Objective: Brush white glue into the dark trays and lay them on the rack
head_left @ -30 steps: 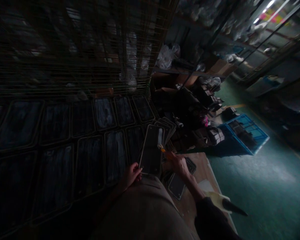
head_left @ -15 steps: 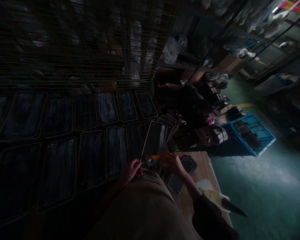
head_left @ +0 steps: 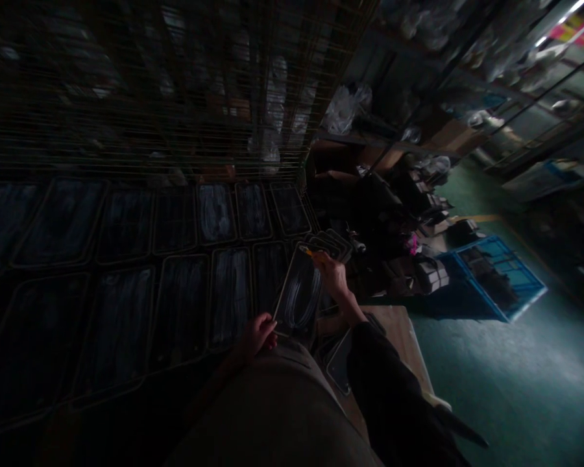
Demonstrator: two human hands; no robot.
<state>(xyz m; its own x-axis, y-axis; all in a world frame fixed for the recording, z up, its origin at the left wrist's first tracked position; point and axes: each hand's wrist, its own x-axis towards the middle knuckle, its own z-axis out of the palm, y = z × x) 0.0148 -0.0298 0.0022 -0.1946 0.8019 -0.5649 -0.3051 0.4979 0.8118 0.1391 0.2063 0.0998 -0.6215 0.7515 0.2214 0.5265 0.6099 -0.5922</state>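
My left hand (head_left: 257,335) grips the near corner of a dark rectangular panel (head_left: 299,299) with a pale rim, tilted up over my lap. White streaks cover its face. My right hand (head_left: 334,277) holds a small orange-handled brush (head_left: 312,254) at the panel's far edge. Rows of similar streaked dark panels (head_left: 185,305) lie flat to the left of both hands. A short fanned stack of panels (head_left: 331,243) sits just beyond the held one.
A wire mesh rack (head_left: 165,91) rises behind the laid-out panels. A wooden bench top (head_left: 394,337) with more panels lies under my right arm. A blue plastic crate (head_left: 496,275) and cluttered boxes stand on the green floor to the right.
My right hand has swept the brush from the panel's near part up to its far edge. More white streaks now show on the panel. My left hand keeps its hold.
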